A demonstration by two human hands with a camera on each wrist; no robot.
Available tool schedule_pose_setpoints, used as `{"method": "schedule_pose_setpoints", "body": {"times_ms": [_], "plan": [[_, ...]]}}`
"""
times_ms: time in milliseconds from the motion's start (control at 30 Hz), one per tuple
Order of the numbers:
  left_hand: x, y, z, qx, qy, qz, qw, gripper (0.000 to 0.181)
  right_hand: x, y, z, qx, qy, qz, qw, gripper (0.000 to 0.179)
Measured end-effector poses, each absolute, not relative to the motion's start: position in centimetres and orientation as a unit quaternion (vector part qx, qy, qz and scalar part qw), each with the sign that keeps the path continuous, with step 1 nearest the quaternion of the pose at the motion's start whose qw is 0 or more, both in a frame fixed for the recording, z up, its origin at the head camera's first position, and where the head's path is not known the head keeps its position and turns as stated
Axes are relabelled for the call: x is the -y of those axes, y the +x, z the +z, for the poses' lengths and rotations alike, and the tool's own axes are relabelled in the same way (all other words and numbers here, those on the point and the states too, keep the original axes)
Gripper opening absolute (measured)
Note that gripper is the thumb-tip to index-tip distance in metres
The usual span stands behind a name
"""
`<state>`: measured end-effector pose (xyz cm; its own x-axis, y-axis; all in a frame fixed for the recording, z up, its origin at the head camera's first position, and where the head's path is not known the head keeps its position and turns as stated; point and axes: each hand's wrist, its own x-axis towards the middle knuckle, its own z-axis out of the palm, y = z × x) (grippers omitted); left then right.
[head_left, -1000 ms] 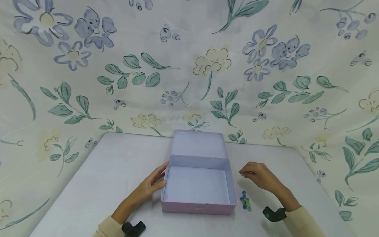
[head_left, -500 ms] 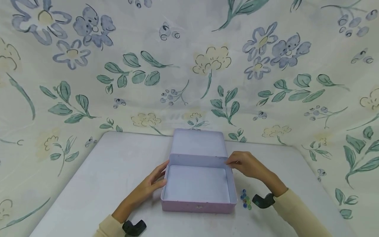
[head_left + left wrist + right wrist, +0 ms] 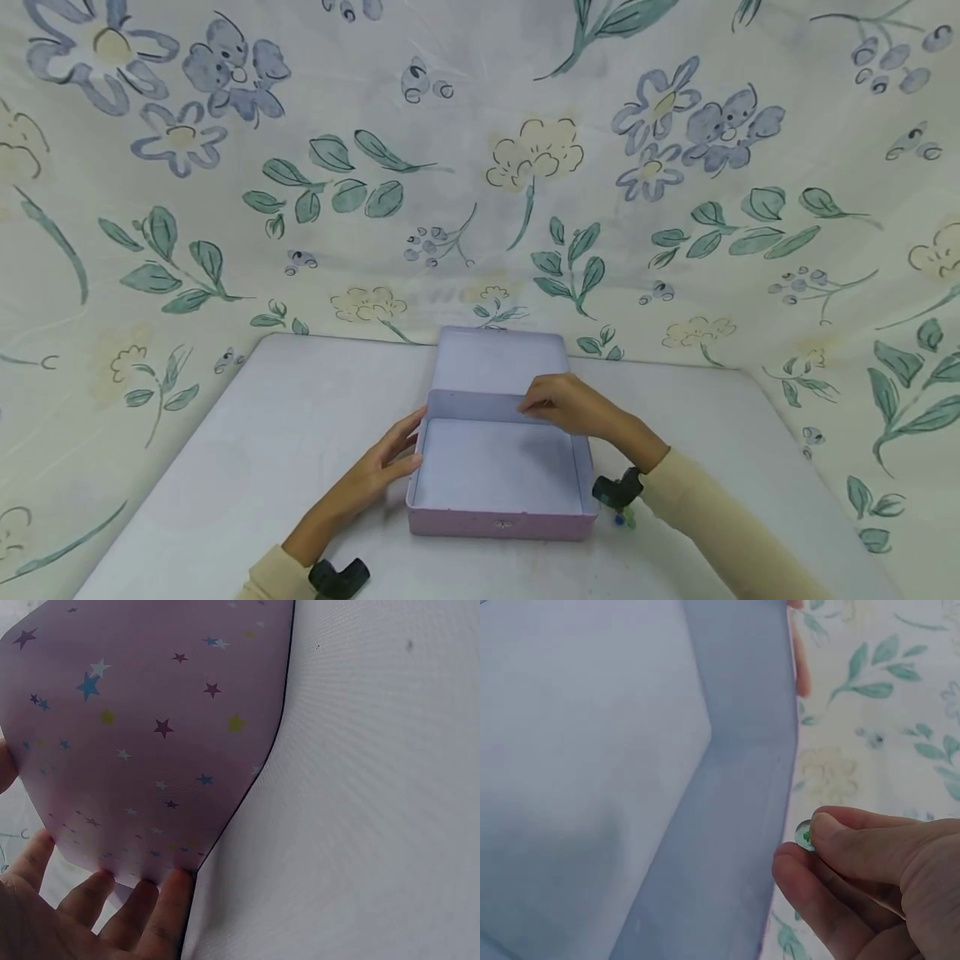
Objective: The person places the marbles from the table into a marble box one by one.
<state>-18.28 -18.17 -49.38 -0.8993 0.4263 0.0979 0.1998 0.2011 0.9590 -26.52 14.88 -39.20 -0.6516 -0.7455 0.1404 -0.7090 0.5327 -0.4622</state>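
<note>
Head view, box: the lilac box (image 3: 442, 523) stands mid-table, its opened lid (image 3: 495, 358) toward the far edge of the table (image 3: 232, 467).
Head view, marbles: the loose marbles (image 3: 628, 521) lie near the box's right wall, toward the table's near edge, partly hidden by the wrist camera (image 3: 611, 493).
Head view, hands: the left hand (image 3: 375, 473) rests on the box's left wall, fingers loosely spread; the right hand (image 3: 573, 406) is over the box's far right part.
Left wrist view, star-printed wall: fingertips touch it, apparently steadying, not clenched.
Right wrist view, held marble: thumb and finger pinch one green-flecked marble (image 3: 803, 835).
Step in hand: seemingly carrying it in; next calls for loosening the pinch above the box floor.
Since half a second ago: the right hand has moved left from the far right corner; box and left hand have stayed.
</note>
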Motion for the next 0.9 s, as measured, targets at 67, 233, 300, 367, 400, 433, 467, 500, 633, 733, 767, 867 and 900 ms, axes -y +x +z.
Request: {"method": "schedule_pose_setpoints", "body": {"times_ms": [67, 233, 300, 367, 400, 433, 467, 500, 633, 733, 767, 867, 900], "plan": [[18.2, -18.3, -49.3, -0.769, 0.203, 0.599, 0.094, 0.064, -14.0, -26.7, -39.4, -0.870, -0.425, -0.246, 0.037, 0.015], [18.2, -18.2, -49.1, -0.768, 0.195, 0.602, 0.099, 0.065, -12.0, -27.0, -40.1, -0.859, -0.451, -0.238, 0.045, 0.013], [18.2, -18.2, -49.1, -0.770, 0.190, 0.600, 0.099, 0.065, -11.2, -27.0, -40.4, -0.859, -0.452, -0.234, 0.049, 0.012], [18.2, -18.2, -49.1, -0.773, 0.188, 0.598, 0.098, 0.065, -10.5, -27.1, -40.6, -0.860, -0.452, -0.230, 0.051, 0.012], [18.2, -18.2, -49.0, -0.774, 0.187, 0.597, 0.097, 0.065, -10.2, -27.1, -40.8, -0.861, -0.450, -0.230, 0.053, 0.012], [18.2, -18.3, -49.0, -0.775, 0.186, 0.596, 0.096, 0.065, -9.9, -27.1, -40.9, -0.862, -0.449, -0.230, 0.056, 0.012], [18.2, -18.3, -49.0, -0.775, 0.185, 0.596, 0.096, 0.065, -9.7, -27.2, -41.1, -0.862, -0.448, -0.231, 0.061, 0.012], [18.2, -18.3, -49.0, -0.776, 0.185, 0.596, 0.095, 0.065, -9.5, -27.2, -41.3, -0.862, -0.446, -0.230, 0.065, 0.012], [18.1, -18.3, -49.1, -0.774, 0.181, 0.599, 0.093, 0.065, -8.9, -27.2, -42.2, -0.868, -0.438, -0.218, 0.084, 0.013], [18.0, -18.3, -49.2, -0.775, 0.180, 0.598, 0.097, 0.065, -8.7, -26.9, -43.1, -0.869, -0.440, -0.207, 0.091, 0.013], [18.0, -18.2, -49.3, -0.775, 0.177, 0.598, 0.098, 0.065, -8.6, -26.9, -43.4, -0.868, -0.443, -0.204, 0.091, 0.013], [18.0, -18.2, -49.3, -0.776, 0.175, 0.598, 0.099, 0.065, -8.5, -26.7, -43.9, -0.863, -0.457, -0.203, 0.077, 0.012], [18.1, -18.2, -49.3, -0.776, 0.174, 0.598, 0.097, 0.065, -8.4, -26.7, -44.0, -0.861, -0.460, -0.203, 0.071, 0.012]]}}
